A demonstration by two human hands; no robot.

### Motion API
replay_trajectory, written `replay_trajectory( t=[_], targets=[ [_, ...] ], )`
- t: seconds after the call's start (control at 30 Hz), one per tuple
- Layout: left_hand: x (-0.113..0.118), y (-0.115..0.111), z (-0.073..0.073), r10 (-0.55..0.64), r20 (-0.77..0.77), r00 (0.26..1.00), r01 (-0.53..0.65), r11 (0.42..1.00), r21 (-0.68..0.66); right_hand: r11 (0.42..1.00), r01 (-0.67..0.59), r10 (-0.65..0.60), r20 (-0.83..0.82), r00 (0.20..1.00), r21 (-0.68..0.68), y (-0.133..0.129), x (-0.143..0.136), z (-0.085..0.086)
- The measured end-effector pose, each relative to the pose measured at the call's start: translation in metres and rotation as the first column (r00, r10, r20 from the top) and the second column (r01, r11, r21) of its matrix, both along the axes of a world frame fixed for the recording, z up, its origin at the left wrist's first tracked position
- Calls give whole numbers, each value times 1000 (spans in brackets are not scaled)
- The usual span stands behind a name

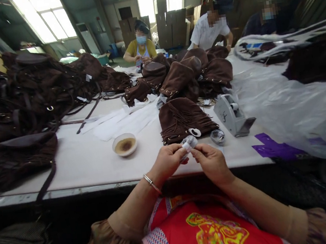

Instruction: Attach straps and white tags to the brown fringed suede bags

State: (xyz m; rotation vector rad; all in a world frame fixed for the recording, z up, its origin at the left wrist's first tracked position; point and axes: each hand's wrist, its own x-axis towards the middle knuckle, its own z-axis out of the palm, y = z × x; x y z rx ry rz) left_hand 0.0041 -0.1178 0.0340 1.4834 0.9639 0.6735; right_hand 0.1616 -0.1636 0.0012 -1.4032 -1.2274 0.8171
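Both my hands meet at the table's front edge around a small whitish, crinkled wrapping (pixel 189 141), which looks like thin paper or plastic. My left hand (pixel 170 157) pinches it from the left, and my right hand (pixel 211 159) grips its right side with thumb and fingers. What lies inside the wrapping cannot be made out. Just beyond my fingers rests a dark brown fringed suede bag (pixel 182 119) with metal eyelets along its edge. A white oval piece with a dark centre (pixel 195 132) lies against that bag. Right of it is a small clear, wrapped item (pixel 217 137).
A grey tape dispenser (pixel 231 117) stands to the right, near purple material (pixel 274 148) and clear plastic sheeting (pixel 293 109). A shallow bowl (pixel 124 144) holds brownish contents. Brown bags (pixel 32 91) are heaped at left, more (pixel 181 75) at centre. Several people work across the white table (pixel 87 164).
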Motion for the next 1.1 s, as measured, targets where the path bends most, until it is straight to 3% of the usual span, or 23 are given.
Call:
replay_trajectory(
  t=[0.13,0.27,0.33,0.43,0.5,0.57,0.63,0.7,0.8,0.9,1.0,1.1],
  targets=[
    [-10,1,0,22,182,983,19,975,-222,994,-103,100,-79,992,-37,7,-3,0],
    [-17,3,-7,18,200,980,33,967,-252,982,-170,151,-210,966,-80,12,-8,-1],
    [-17,1,-8,12,76,997,0,988,-155,977,-175,142,-242,960,-123,11,-10,-2],
    [-11,-10,-10,-18,-161,987,44,986,159,953,-158,66,-333,941,-258,3,-11,-6],
    [-5,-22,-12,-17,-283,959,132,911,391,939,-149,18,-388,922,-311,-8,-9,-13],
    [1,-34,-16,-8,-368,930,219,816,536,929,-161,13,-405,914,-334,-23,-2,-21],
    [2,-40,-20,-14,-420,907,288,749,596,912,-171,5,-406,914,-373,-40,9,-31],
    [-1,-37,-22,7,-416,909,280,729,625,895,-141,-45,-400,915,-422,-56,24,-42],
    [-10,-9,-18,154,-226,962,18,789,614,895,-40,-137,-359,923,-445,-71,45,-57],
    [-17,40,-13,322,34,946,-316,895,313,904,46,-171,-260,950,-425,-69,63,-63],
    [-19,85,-15,344,29,938,-345,933,97,943,179,-188,-4,982,-279,-49,81,-56],
    [-15,109,-25,335,-160,929,-314,939,142,974,215,-228,313,922,77,-12,102,-41]
  ],
)
